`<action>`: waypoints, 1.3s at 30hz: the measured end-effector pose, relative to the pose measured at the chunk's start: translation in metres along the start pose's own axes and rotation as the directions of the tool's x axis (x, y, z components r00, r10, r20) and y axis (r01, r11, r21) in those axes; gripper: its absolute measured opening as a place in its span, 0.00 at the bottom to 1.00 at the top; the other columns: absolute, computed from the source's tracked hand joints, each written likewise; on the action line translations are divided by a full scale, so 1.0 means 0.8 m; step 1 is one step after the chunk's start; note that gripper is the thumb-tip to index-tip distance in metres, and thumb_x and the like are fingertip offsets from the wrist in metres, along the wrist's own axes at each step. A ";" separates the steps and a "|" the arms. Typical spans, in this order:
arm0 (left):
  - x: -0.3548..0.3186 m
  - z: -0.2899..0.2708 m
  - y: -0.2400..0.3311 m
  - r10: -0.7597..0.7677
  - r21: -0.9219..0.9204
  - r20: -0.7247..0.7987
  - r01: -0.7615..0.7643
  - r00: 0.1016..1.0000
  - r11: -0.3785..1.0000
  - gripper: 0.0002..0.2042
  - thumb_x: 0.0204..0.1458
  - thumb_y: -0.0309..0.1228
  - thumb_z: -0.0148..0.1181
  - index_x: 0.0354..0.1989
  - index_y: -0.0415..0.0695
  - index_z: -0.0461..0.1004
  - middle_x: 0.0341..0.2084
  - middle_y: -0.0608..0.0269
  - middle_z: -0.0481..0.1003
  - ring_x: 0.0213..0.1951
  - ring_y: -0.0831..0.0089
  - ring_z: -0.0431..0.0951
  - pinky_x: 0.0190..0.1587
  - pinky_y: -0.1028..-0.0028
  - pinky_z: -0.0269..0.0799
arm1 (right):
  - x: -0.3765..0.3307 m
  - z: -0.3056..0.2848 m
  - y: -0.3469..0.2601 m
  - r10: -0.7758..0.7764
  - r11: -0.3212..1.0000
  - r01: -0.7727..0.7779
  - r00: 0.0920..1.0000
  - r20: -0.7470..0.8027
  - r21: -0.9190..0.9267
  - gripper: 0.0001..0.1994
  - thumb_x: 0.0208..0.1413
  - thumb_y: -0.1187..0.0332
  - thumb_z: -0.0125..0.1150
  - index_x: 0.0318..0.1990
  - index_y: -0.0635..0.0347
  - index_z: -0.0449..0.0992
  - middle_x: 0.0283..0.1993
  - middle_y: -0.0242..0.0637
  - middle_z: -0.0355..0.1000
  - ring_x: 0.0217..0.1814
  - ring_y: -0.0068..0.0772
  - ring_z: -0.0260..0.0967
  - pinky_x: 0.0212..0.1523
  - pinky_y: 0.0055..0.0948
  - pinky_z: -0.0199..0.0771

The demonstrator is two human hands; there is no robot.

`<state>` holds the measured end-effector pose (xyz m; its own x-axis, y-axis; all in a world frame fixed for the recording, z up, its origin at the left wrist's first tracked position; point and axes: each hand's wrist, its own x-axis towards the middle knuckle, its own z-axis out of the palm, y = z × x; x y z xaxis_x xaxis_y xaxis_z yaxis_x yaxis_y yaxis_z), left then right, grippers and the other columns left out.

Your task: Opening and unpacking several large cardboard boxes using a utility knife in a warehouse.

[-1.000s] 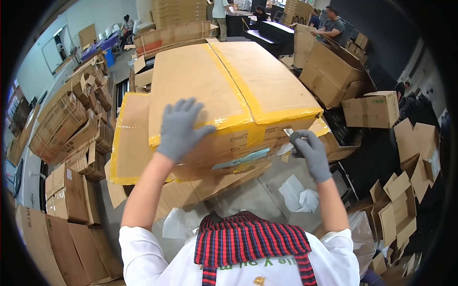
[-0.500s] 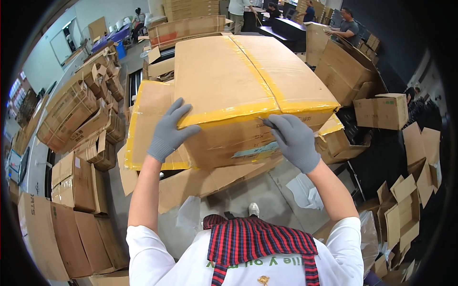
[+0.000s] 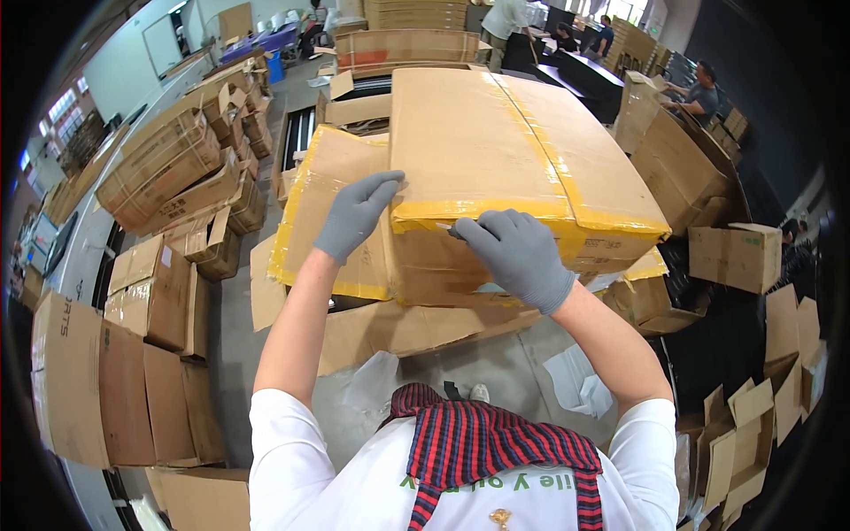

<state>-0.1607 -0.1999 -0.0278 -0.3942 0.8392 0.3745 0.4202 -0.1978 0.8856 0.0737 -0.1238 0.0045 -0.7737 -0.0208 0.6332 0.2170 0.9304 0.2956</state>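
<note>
A large brown cardboard box stands in front of me, its top seam and near edge covered with yellow tape. My right hand, in a grey knit glove, is closed around a utility knife. The small blade tip shows at the taped near edge, left of the middle; most of the handle is hidden in my fingers. My left hand, gloved alike, rests its fingertips on the box's left edge, fingers extended. A taped flap sticks out beyond that edge.
Many cartons are piled along the left. Open boxes stand at the right, with a crumpled white sheet on the floor. A co-worker stands at the far right behind a tall carton; others are at the back.
My right hand has moved leftward along the taped near edge with the knife. My left hand has drawn its fingers closer together at the box's left edge. The view has turned left.
</note>
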 end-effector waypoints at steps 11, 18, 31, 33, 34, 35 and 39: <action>0.031 0.002 0.017 0.095 0.279 0.117 -0.125 0.989 0.952 0.12 0.50 0.34 0.52 0.39 0.45 0.75 0.35 0.60 0.76 0.39 0.69 0.74 0.43 0.75 0.68 | 0.031 0.027 -0.018 -0.084 0.996 0.084 0.994 0.068 0.012 0.13 0.41 0.70 0.53 0.39 0.54 0.66 0.26 0.33 0.61 0.27 0.33 0.63 0.27 0.30 0.65; 0.065 0.030 0.001 0.362 0.422 0.290 -0.458 0.886 0.782 0.10 0.48 0.36 0.53 0.32 0.45 0.76 0.31 0.61 0.75 0.39 0.63 0.73 0.42 0.68 0.68 | 0.000 -0.001 0.015 -0.051 0.994 0.065 0.987 0.154 -0.086 0.13 0.42 0.70 0.54 0.38 0.51 0.68 0.26 0.31 0.59 0.27 0.30 0.62 0.26 0.28 0.64; 0.061 0.056 0.029 0.382 0.472 0.355 -0.517 0.853 0.714 0.10 0.45 0.37 0.55 0.29 0.43 0.74 0.29 0.62 0.73 0.36 0.64 0.71 0.40 0.68 0.66 | -0.079 -0.048 0.102 0.057 0.951 0.026 0.964 0.258 -0.308 0.14 0.44 0.69 0.53 0.41 0.52 0.68 0.24 0.32 0.59 0.26 0.32 0.62 0.24 0.29 0.63; 0.058 0.059 0.026 0.403 0.486 0.363 -0.540 0.840 0.687 0.10 0.46 0.36 0.55 0.29 0.42 0.74 0.29 0.61 0.73 0.36 0.63 0.71 0.40 0.68 0.66 | -0.099 -0.059 0.118 0.132 0.914 -0.044 0.972 0.193 -0.404 0.13 0.45 0.68 0.54 0.41 0.52 0.69 0.23 0.32 0.60 0.25 0.32 0.62 0.23 0.29 0.64; 0.059 0.061 0.025 0.423 0.506 0.362 -0.556 0.831 0.659 0.10 0.46 0.36 0.54 0.29 0.42 0.73 0.29 0.61 0.73 0.36 0.62 0.71 0.40 0.68 0.67 | -0.104 -0.064 0.115 0.142 0.931 -0.064 0.970 0.195 -0.360 0.14 0.44 0.68 0.54 0.42 0.52 0.69 0.23 0.32 0.60 0.25 0.32 0.63 0.23 0.29 0.64; 0.061 0.060 0.026 0.425 0.503 0.365 -0.559 0.828 0.658 0.10 0.46 0.36 0.54 0.29 0.42 0.73 0.29 0.61 0.73 0.36 0.62 0.71 0.40 0.68 0.67 | -0.106 -0.069 0.115 0.152 0.946 -0.085 0.969 0.197 -0.314 0.14 0.44 0.69 0.53 0.42 0.51 0.69 0.23 0.32 0.60 0.25 0.33 0.63 0.23 0.30 0.64; 0.062 0.064 0.024 0.449 0.510 0.327 -0.555 0.832 0.657 0.10 0.46 0.36 0.55 0.30 0.42 0.73 0.30 0.61 0.74 0.37 0.62 0.71 0.40 0.67 0.67 | -0.087 -0.041 0.067 0.082 0.990 -0.071 0.993 0.087 -0.118 0.13 0.44 0.69 0.55 0.40 0.49 0.70 0.25 0.29 0.59 0.24 0.29 0.61 0.23 0.27 0.63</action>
<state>-0.1303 -0.1359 -0.0062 0.1281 0.7745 0.6195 0.9118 -0.3376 0.2336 0.1585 -0.0842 -0.0001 -0.8022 0.0875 0.5907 0.3403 0.8799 0.3318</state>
